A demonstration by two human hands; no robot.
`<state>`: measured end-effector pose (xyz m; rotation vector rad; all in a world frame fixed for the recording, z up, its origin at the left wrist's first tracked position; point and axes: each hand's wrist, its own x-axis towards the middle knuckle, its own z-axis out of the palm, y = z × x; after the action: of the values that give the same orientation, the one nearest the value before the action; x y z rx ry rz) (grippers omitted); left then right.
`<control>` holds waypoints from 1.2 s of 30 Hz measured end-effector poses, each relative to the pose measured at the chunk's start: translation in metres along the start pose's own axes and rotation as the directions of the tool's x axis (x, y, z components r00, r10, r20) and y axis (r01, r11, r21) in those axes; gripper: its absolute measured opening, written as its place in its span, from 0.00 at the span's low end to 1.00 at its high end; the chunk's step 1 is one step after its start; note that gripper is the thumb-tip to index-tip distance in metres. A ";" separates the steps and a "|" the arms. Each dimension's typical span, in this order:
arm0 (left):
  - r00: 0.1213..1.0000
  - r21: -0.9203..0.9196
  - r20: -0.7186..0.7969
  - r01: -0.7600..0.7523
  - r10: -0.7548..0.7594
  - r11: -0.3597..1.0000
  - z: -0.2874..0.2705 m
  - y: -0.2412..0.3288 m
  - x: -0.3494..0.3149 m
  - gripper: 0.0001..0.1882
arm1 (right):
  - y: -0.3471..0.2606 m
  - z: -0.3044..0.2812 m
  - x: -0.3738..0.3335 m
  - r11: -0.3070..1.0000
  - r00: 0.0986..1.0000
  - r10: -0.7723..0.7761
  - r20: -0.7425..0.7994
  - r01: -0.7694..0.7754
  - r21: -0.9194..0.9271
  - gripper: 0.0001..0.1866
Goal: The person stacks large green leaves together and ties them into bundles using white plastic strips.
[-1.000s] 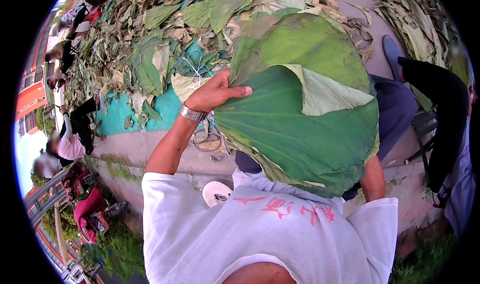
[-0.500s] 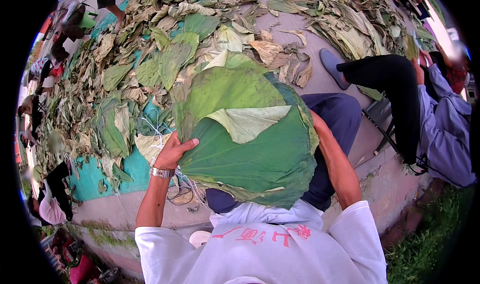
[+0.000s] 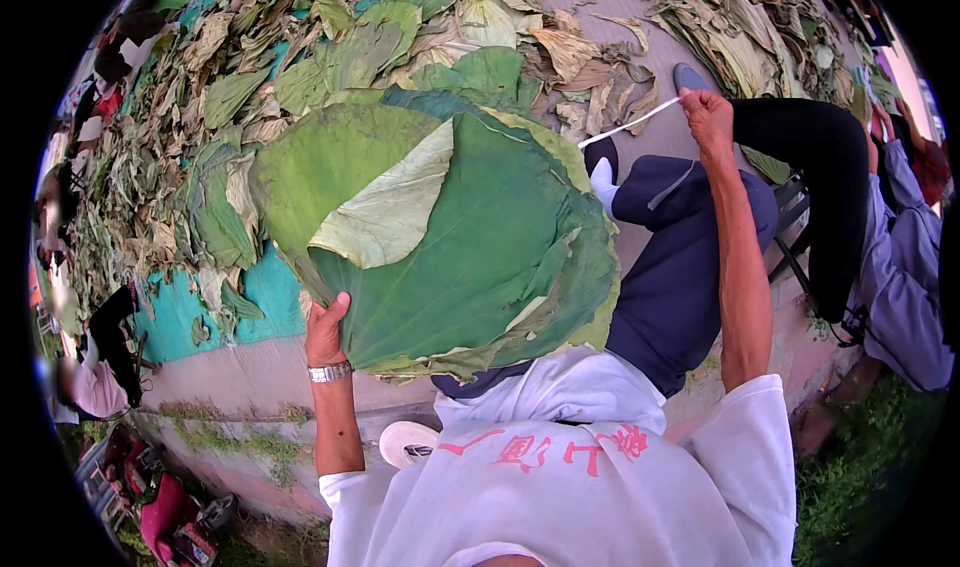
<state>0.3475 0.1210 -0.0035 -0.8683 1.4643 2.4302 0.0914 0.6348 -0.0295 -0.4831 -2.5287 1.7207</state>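
Observation:
My left hand (image 3: pixel 326 332) grips the near left edge of a stack of big lotus leaves (image 3: pixel 490 237), its thumb on top and its fingers hidden beneath. The stack spreads above my lap, dark green on top with yellow-green edges. A pale flap (image 3: pixel 395 202) of one leaf folds over its upper face. Off to the right of the stack, my right hand (image 3: pixel 708 122) is raised with its fingers closed on one end of a white string (image 3: pixel 632 125). The string stretches toward the stack's right side, where its far end passes out of sight.
Dried and green leaves (image 3: pixel 230 97) cover much of the ground ahead, partly over a teal sheet (image 3: pixel 270 292). At right, a seated person's black-trousered leg (image 3: pixel 810 167) is close to my right arm. A red motorbike (image 3: pixel 165 512) stands at lower left.
My right hand has left the stack's right edge and risen to the right, now pulling a white string. The stack has shifted left and turned in my left hand.

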 end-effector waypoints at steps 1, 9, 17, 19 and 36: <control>0.999 -0.026 -0.039 -0.029 0.028 0.999 -0.008 -0.004 -0.005 0.29 | 0.015 -0.003 0.015 0.997 0.993 -0.034 -0.117 0.025 -0.076 0.11; 0.964 -0.195 -0.265 -0.075 0.021 0.978 -0.085 -0.033 -0.063 0.23 | 0.067 -0.045 0.098 0.944 0.801 0.081 -0.593 -0.252 -0.212 0.12; 0.920 -0.136 -0.391 -0.091 0.031 0.986 -0.070 -0.033 -0.084 0.24 | 0.123 -0.021 0.086 0.810 0.849 -0.030 -0.528 -0.289 -0.510 0.13; 0.925 -0.234 -0.381 -0.091 -0.005 0.968 -0.062 -0.027 -0.086 0.24 | 0.122 -0.002 0.075 0.720 0.927 0.042 -0.374 -0.287 -0.632 0.16; 0.955 0.048 -0.130 -0.261 0.266 0.964 0.116 0.049 -0.046 0.18 | -0.193 0.132 -0.263 0.485 0.236 -0.656 0.717 0.860 0.160 0.23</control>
<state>0.3193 0.2024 0.0993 -0.8987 1.7649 2.5699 0.2698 0.3783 0.1324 1.5645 -2.5539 1.1859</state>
